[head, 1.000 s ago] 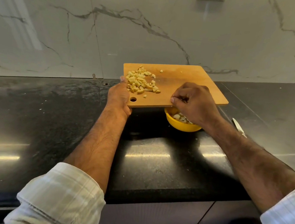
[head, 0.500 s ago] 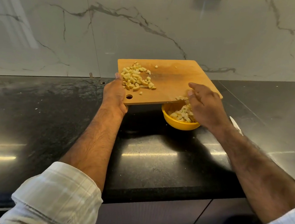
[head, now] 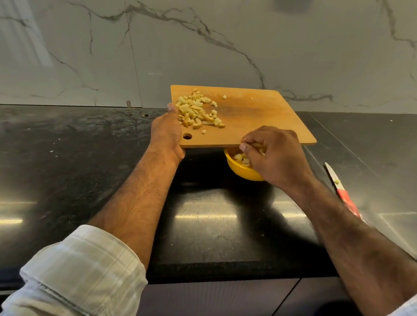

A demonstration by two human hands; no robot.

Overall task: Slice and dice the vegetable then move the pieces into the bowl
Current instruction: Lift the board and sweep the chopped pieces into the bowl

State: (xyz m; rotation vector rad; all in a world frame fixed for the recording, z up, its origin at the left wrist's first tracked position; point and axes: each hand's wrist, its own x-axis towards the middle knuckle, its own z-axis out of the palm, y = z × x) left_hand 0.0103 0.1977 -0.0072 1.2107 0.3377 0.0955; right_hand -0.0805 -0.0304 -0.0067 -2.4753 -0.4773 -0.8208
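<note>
Change: since half a second back, when your right hand (head: 277,158) was spread out flat at the board's near edge with dice falling off it, you have curled those fingers in; they now pinch a few dice over the bowl (head: 242,170).
Meaning: by my reading you are moving the dice over a small lot at a time, and most of the move is yet to do.
Left hand: your left hand (head: 168,132) grips the board (head: 259,116) by its left edge, next to the hang hole, thumb on top; the board is raised with its near edge over the bowl.
Right hand: fingers bunched together, holding dice at the board's near edge, right above the bowl.
Dice on board: one pile (head: 198,112) at the board's left side, close to your left thumb; a few loose bits nearby, one below the pile and one or two toward the far edge. Too many and too small to count singly.
Dice in bowl: some pale pieces show inside, partly hidden by your right hand; no count possible.
Bowl: one, yellow, on the worktop (head: 72,158) under the board's near edge.
Board: one.
Knife: one (head: 339,185), red handle, flat on the worktop, well to the right of the board, a scrap on its blade.
Hands: two, both busy.
</note>
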